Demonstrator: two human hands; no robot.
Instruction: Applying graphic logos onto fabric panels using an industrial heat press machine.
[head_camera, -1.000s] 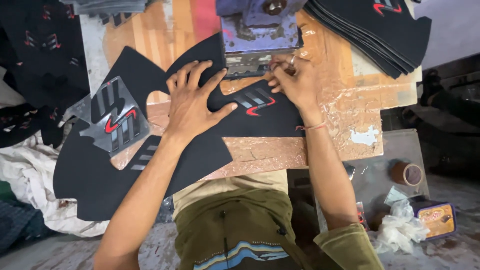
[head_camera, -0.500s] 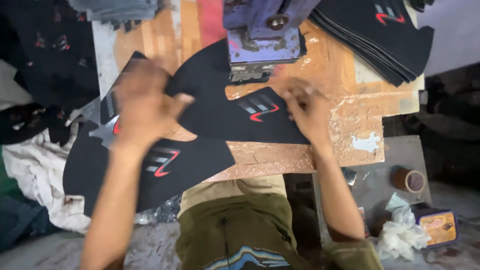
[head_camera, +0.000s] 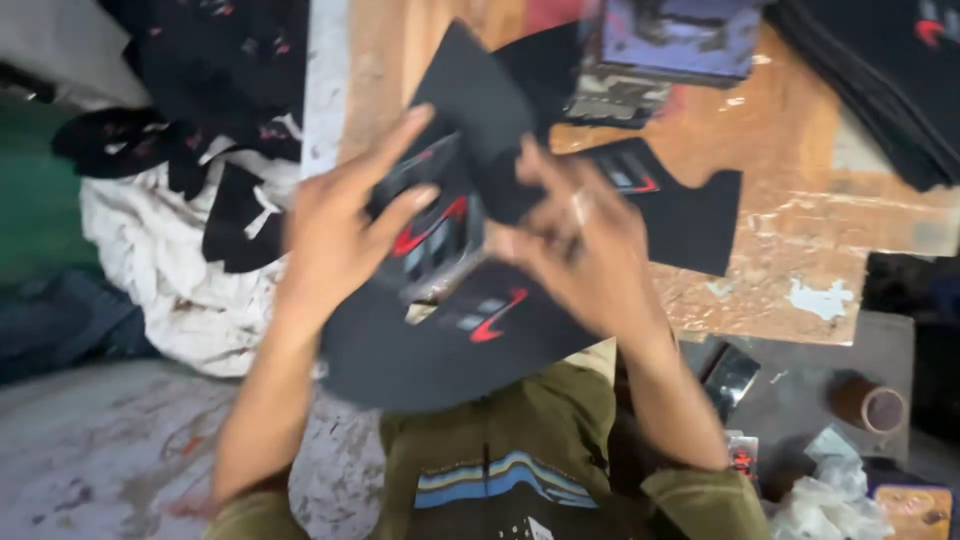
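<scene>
Left hand: the left hand (head_camera: 335, 235) is lifting a black cut fabric piece (head_camera: 455, 190) with a red and grey printed mark, fingers spread along its left edge, grip closing on it.
Right hand: the right hand (head_camera: 585, 255) is pinching the same piece from the other side; the picture is blurring here, but the grip looks closed on the fabric.
Where the piece is: it is hanging in the air between both hands, above the front edge of the bench (head_camera: 800, 250), close to the person's chest.
Underneath: a second black piece (head_camera: 450, 345) with a red mark is drooping over the bench edge.
Behind: a third printed piece (head_camera: 680, 205) is lying flat below the press machine (head_camera: 680, 40).
Sides: a stack of black pieces (head_camera: 880, 70) is sitting at the far right; a white cloth heap (head_camera: 165, 270) is lying at the left.
Risk: I judge the drooping piece could slide off onto the floor, since little of it is resting on the bench.
</scene>
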